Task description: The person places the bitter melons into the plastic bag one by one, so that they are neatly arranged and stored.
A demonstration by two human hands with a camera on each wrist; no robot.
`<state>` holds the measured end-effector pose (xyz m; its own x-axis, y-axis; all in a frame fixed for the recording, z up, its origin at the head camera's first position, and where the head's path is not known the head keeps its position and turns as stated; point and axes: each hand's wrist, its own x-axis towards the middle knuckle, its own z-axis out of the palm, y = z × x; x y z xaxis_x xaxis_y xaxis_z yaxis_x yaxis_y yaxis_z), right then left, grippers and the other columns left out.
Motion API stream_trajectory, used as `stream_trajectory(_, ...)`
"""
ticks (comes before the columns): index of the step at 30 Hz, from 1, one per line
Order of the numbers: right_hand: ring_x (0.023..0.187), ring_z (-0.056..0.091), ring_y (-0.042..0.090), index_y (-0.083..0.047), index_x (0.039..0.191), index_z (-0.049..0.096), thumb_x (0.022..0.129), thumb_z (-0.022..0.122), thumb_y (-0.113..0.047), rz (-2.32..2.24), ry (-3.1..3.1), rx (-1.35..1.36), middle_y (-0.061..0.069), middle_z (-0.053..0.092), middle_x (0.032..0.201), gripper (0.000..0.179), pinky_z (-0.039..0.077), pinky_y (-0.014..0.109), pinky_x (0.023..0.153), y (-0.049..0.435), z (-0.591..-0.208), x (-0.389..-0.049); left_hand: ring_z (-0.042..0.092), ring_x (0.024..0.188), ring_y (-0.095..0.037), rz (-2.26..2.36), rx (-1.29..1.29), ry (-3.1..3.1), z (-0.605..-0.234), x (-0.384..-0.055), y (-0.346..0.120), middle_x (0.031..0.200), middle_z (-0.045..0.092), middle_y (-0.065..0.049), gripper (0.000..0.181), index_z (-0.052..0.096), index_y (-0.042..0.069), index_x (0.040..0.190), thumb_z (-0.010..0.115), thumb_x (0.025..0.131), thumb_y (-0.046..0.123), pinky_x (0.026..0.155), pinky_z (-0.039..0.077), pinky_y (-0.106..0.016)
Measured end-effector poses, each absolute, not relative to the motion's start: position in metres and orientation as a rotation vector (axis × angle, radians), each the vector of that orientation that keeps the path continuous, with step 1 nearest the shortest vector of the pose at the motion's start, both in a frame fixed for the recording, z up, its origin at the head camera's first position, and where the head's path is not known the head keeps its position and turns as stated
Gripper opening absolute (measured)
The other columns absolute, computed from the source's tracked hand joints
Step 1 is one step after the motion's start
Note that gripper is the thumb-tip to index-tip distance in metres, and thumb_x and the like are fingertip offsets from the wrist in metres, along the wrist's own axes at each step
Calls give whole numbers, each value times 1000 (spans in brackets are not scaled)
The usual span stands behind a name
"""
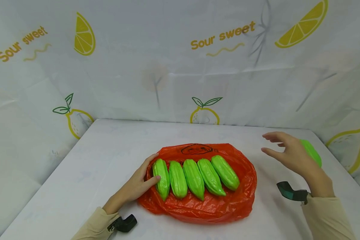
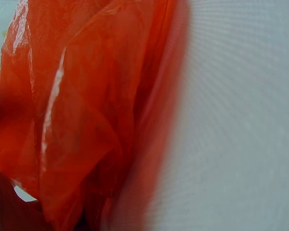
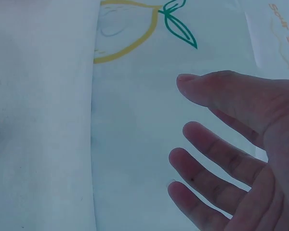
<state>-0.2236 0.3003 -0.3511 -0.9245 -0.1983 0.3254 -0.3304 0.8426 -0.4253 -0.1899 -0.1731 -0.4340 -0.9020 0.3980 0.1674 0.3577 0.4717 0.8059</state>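
Note:
A red plastic bag (image 1: 210,213) lies on the table with its mouth spread. Several bright green, ridged, gourd-like vegetables (image 1: 193,176) sit side by side in it. My left hand (image 1: 135,186) grips the bag's left rim, thumb inside by the leftmost vegetable and fingers along the outside. In the left wrist view, creased red plastic (image 2: 86,106) fills the left side. My right hand (image 1: 297,155) is raised to the right of the bag, holding nothing, thumb and fingers spread apart. Partly hidden behind it is another bright green object (image 1: 312,151).
The white-covered table (image 1: 78,186) extends around the bag. A white curtain (image 1: 123,83) printed with lemons and words hangs behind and at both sides. Dark wrist-mounted devices sit at the left cuff (image 1: 99,226) and the right cuff (image 1: 327,213).

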Motion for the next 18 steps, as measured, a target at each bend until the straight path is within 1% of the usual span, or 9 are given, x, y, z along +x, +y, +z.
stream_trajectory(1,109,57,43,1,125,60,86,77,-16,703,-2758,391,26,63,121,47,54,45,87,302,-352,-224,44,136,-30,1438,683,2659,-434,-190,-173,155,39,-10,68,25,22,156,59,97,26,108,38,-56)
stream_trajectory(3,110,56,43,1,126,59,86,77,-18,683,-2766,367,26,62,122,47,52,52,88,305,-352,-223,44,136,-30,1436,683,2660,-434,-190,-173,155,39,-11,68,25,22,156,59,97,25,108,38,-56)
stream_trajectory(5,111,55,44,1,127,58,87,76,-19,669,-2771,344,26,62,122,48,51,53,89,308,-353,-223,44,136,-31,1435,685,2663,-434,-190,-173,155,39,-11,68,25,22,156,59,97,25,108,38,-57)
stream_trajectory(6,111,55,45,1,127,58,87,76,-19,670,-2770,339,27,61,123,48,48,59,90,310,-354,-224,44,136,-31,1435,685,2664,-434,-190,-173,155,39,-11,68,25,22,156,59,97,25,108,38,-57)
stream_trajectory(8,112,54,44,1,127,57,88,75,-19,656,-2773,320,27,61,123,48,47,59,90,314,-355,-224,44,136,-31,1437,686,2664,-434,-190,-173,155,39,-12,68,25,22,156,59,97,25,108,38,-57)
stream_trajectory(9,113,53,45,2,128,57,88,75,-19,656,-2774,312,28,60,123,48,44,64,91,316,-357,-225,44,136,-31,1437,685,2664,-434,-190,-173,155,39,-12,68,25,22,156,59,97,25,108,38,-57)
stream_trajectory(10,112,53,46,3,128,57,88,75,-18,663,-2772,308,29,60,123,49,44,65,91,318,-358,-226,44,136,-31,1436,686,2664,-434,-190,-173,155,39,-12,68,25,22,156,59,97,25,108,38,-57)
stream_trajectory(15,111,51,47,5,128,55,88,74,-16,673,-2768,266,31,58,124,49,41,66,91,328,-364,-229,43,136,-32,1436,688,2663,-434,-190,-173,155,39,-12,68,25,22,156,59,97,25,108,38,-58)
stream_trajectory(18,112,50,47,5,129,54,90,73,-18,663,-2771,223,32,57,124,49,41,65,89,335,-366,-229,43,137,-32,1440,689,2661,-434,-189,-173,155,38,-12,68,25,21,156,59,97,25,108,37,-58)
